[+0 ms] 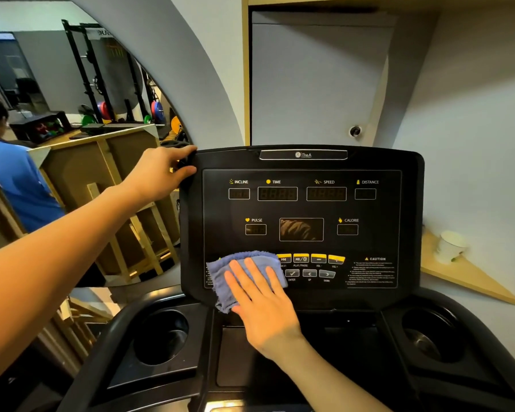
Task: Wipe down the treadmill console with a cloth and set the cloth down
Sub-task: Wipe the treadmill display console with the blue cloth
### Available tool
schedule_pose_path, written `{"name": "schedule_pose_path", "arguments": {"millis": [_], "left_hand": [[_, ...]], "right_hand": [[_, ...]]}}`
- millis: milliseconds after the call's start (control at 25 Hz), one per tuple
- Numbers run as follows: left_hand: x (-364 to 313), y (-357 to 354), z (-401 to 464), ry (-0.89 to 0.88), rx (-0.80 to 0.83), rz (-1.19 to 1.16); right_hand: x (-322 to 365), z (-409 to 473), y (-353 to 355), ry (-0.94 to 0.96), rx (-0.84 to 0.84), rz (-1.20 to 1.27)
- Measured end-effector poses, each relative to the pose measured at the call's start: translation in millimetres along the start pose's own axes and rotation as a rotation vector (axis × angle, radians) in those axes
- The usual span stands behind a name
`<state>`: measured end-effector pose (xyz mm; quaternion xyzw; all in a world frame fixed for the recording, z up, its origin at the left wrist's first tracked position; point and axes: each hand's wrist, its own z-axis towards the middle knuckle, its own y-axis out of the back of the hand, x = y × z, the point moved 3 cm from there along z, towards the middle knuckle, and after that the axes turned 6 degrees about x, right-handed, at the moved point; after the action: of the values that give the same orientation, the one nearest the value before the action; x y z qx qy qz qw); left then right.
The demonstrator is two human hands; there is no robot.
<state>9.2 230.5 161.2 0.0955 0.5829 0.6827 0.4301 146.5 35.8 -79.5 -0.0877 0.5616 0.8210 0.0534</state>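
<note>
The black treadmill console [302, 209] faces me, with dark readouts labelled incline, time, speed, distance, pulse and calorie, and a row of yellow buttons low down. A folded blue cloth [235, 273] lies flat against the console's lower left corner, covering some buttons. My right hand [259, 301] presses on the cloth with fingers spread flat. My left hand [161, 172] grips the console's upper left edge, fingers curled around the rim.
Two round cup holders [161, 337] [428, 334] sit in the tray below the console. A white paper cup [451, 245] stands on a wooden corner shelf [470, 278] at right. Wooden crates [107, 188] and a person in a blue shirt [15, 173] are at left.
</note>
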Motion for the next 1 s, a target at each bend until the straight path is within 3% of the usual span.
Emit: {"name": "schedule_pose_path", "arguments": {"millis": [320,640,800,1000], "left_hand": [[-2,-1,-5,-0.027,-0.037,-0.01],[-5,-2,-4,-0.018,-0.035,-0.009],[-4,-3,-3,-0.03,-0.029,0.015],[0,-4,0,-0.001,-0.015,0.007]], "right_hand": [[-85,-51,-4,-0.097,-0.114,-0.01],[-189,-89,2,-0.355,-0.13,-0.066],[-213,-72,19,-0.405,-0.144,0.079],[-270,11,90,-0.442,-0.271,0.254]]}}
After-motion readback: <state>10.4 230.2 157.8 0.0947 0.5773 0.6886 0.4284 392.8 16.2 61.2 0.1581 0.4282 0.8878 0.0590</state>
